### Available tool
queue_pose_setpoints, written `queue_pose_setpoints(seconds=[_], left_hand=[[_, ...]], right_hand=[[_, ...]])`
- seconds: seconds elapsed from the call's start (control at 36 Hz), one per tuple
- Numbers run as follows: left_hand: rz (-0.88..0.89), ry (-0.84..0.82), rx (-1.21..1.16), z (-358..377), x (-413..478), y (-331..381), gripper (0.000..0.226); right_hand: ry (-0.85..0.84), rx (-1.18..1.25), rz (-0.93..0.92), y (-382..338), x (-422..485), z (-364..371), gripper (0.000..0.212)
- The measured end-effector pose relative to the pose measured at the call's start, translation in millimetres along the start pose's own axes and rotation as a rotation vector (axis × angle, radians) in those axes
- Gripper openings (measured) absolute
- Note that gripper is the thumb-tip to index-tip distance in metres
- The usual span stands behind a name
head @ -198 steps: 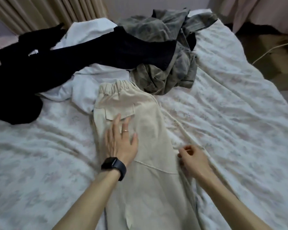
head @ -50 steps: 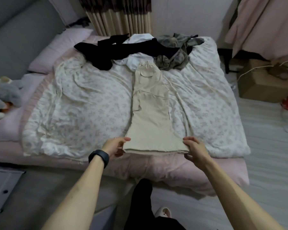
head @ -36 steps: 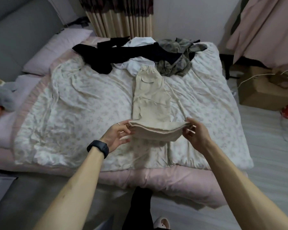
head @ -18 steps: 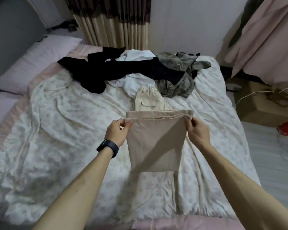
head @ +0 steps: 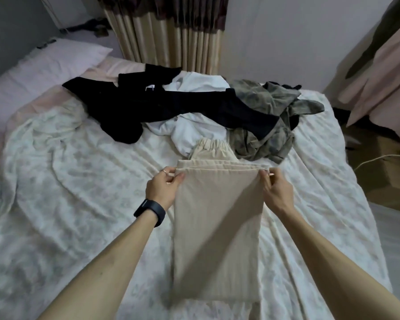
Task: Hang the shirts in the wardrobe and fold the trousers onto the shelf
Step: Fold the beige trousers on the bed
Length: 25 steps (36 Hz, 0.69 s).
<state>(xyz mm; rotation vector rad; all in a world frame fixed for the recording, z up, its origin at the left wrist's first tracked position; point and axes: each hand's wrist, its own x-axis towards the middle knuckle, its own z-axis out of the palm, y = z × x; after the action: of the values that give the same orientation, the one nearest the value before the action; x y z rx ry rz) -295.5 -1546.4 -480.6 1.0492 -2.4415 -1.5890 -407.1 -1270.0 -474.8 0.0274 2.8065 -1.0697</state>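
Beige trousers (head: 217, 222) lie lengthwise on the bed, their leg ends doubled back up toward the elastic waistband (head: 211, 145). My left hand (head: 164, 187) pinches the left corner of the leg hems. My right hand (head: 274, 188) pinches the right corner. The hems sit a little below the waistband, so the band still shows. Behind it lies a heap of clothes: a black garment (head: 153, 107), a white shirt (head: 189, 130) and a grey-green patterned garment (head: 263, 125).
The bed carries a white floral quilt (head: 74, 192); a pink pillow (head: 39, 72) lies at its far left. Curtains (head: 171, 31) hang behind the bed. A cardboard box (head: 379, 167) with a white cable stands on the floor at the right, under pink fabric (head: 383, 72).
Both hands lifted the trouser hems from the bed's near edge and carried them up over the legs toward the waistband, folding the trousers in half. I have leaned closer over the bed.
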Motion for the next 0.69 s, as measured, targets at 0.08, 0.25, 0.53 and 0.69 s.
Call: queue_pose_setpoints(seconds=[0.08, 0.25, 0.53, 0.69], left_hand=[[0.015, 0.052, 0.053, 14.0, 34.7, -3.8, 0.032], [0.068, 0.167, 0.179, 51.2, 115.7, -4.2, 0.056], [0.083, 0.23, 0.233, 95.0, 213.2, -12.2, 0.053], [0.076, 0.227, 0.301, 117.4, 243.0, -26.9, 0.045]], right_hand=[[0.02, 0.021, 0.014, 6.3, 30.5, 19.2, 0.036], [0.106, -0.016, 0.023, 17.2, 108.1, 63.1, 0.05], [0.127, -0.097, 0.061, 27.5, 202.9, 117.9, 0.05], [0.129, -0.186, 0.095, 43.3, 230.6, 136.6, 0.052]])
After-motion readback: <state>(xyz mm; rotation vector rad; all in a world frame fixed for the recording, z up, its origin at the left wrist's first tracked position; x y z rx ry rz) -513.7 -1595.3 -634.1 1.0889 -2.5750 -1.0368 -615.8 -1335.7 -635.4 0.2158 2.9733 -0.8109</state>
